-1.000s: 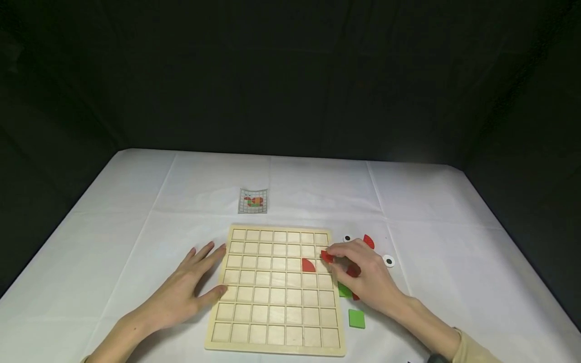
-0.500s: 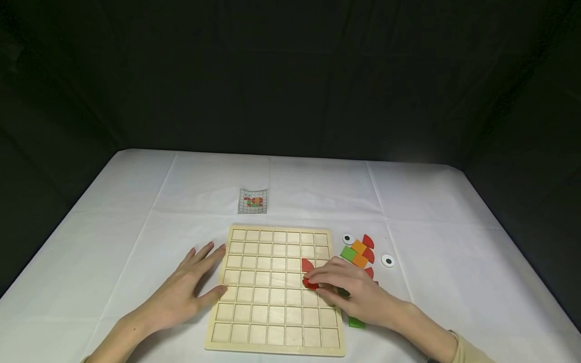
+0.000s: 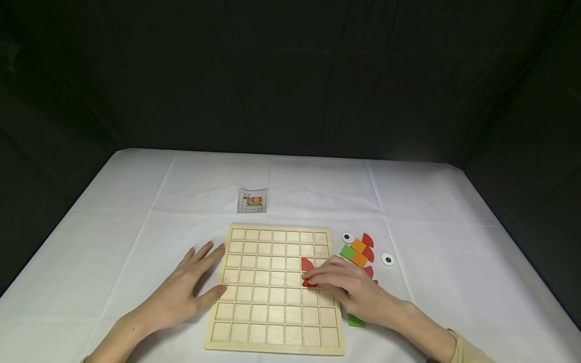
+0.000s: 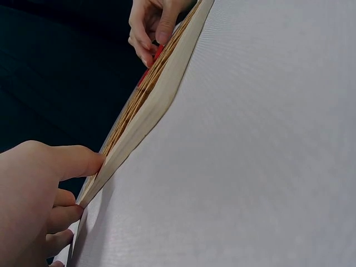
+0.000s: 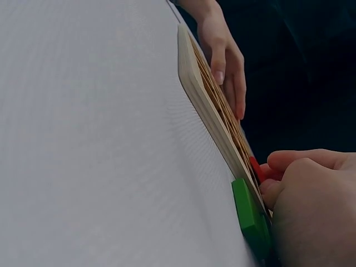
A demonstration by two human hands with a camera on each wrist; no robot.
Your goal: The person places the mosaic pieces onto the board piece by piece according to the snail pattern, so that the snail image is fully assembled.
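A wooden grid board [image 3: 258, 295] lies flat on the white-covered table. My left hand [image 3: 181, 285] rests along its left edge, fingers spread, with thumb and fingertips touching the rim. Over the right part of the grid, my right hand [image 3: 351, 285] pinches a red quarter-circle tile [image 3: 308, 284] low at a cell. The fingers cover much of that tile; in the right wrist view a red edge [image 5: 256, 168] shows at the fingertips. Directly above it in the grid, another red quarter-circle tile [image 3: 307, 264] sits in a cell.
Right of the board lie an orange tile [image 3: 360, 259], a green tile [image 3: 347, 252], red quarter-circles [image 3: 368, 240] and two eye discs [image 3: 387, 259]. A green square [image 3: 356, 320] is partly under the right hand. Behind the board lies a small pattern card [image 3: 252, 201].
My right hand has carried the red tile left and nearer, from the board's right edge to the cell below the other red tile. The left hand has stayed put.
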